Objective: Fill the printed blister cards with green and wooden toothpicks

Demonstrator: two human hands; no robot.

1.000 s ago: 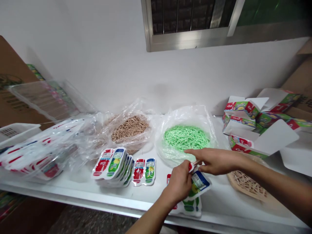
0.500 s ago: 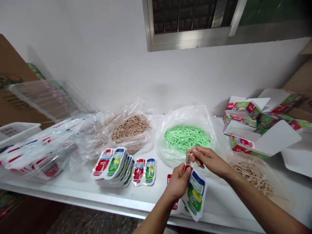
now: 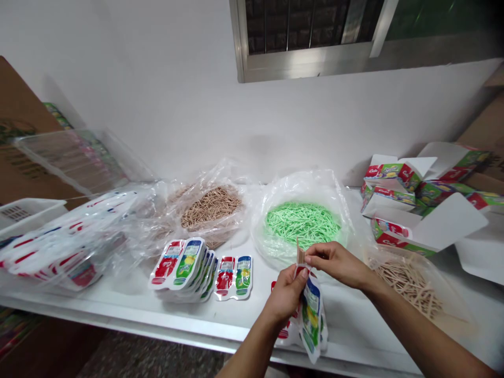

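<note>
Near the table's front edge my left hand (image 3: pixel 286 296) grips a white plastic pouch (image 3: pixel 311 317) with a red panel and a green-blue panel. The pouch is folded and hangs tilted, its top upward. My right hand (image 3: pixel 336 263) pinches a few thin brown sticks (image 3: pixel 300 256) at the pouch's top. Whether their lower ends are inside is hidden by my fingers. Another printed pouch (image 3: pixel 284 336) lies on the table beneath, partly covered. To the left are a pile of similar pouches (image 3: pixel 185 268) and a flat double pouch (image 3: pixel 233 278).
A clear bag of green sticks (image 3: pixel 303 223) lies behind my hands, with brown sticks in a bag (image 3: pixel 210 207) left of it. More brown sticks (image 3: pixel 409 286) sit in a tray by my right forearm. Open cartons (image 3: pixel 394 194) stand at the right; bagged pouches (image 3: pixel 66 236) lie far left.
My right hand has come slightly down and closer to my left hand, with the brown sticks at the pouch's top. The pouch has turned and looks narrower.
</note>
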